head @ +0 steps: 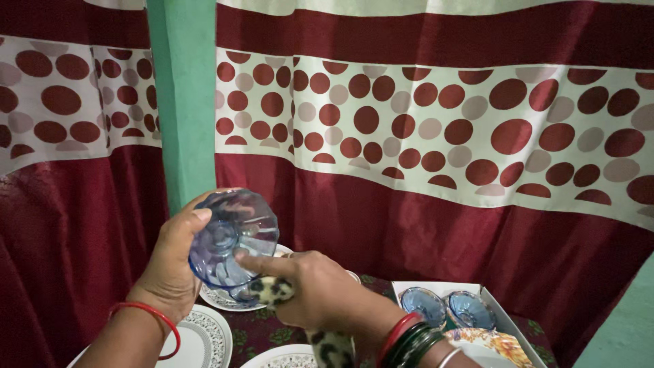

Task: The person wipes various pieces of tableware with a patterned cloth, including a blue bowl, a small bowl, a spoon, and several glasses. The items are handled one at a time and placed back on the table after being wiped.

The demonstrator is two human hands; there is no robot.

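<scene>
Behind my hands hung a dark red curtain (436, 204) with a cream band of red and grey dots, and a green wall strip (180, 102) showed between its two panels. Low on the table lay white plates with patterned rims (208, 337), partly hidden under my arms. To the right sat an open white box (494, 307) holding two more blue glass bowls (446, 308), with a floral plate (494, 341) just in front of it. Nothing blocked my view of the work, though my right forearm covered much of the table.

My left hand (170, 266) was wrapped around the blue glass bowl (234, 238), thumb on its upper rim, holding it tilted in the air above the plates. The bowl was clear blue, faceted, with a ridged wall. My right hand (317, 289) was closed on a spotted cloth (272, 292), index finger stretched forward and touching the bowl's lower side, the cloth pressed just beneath it.
</scene>
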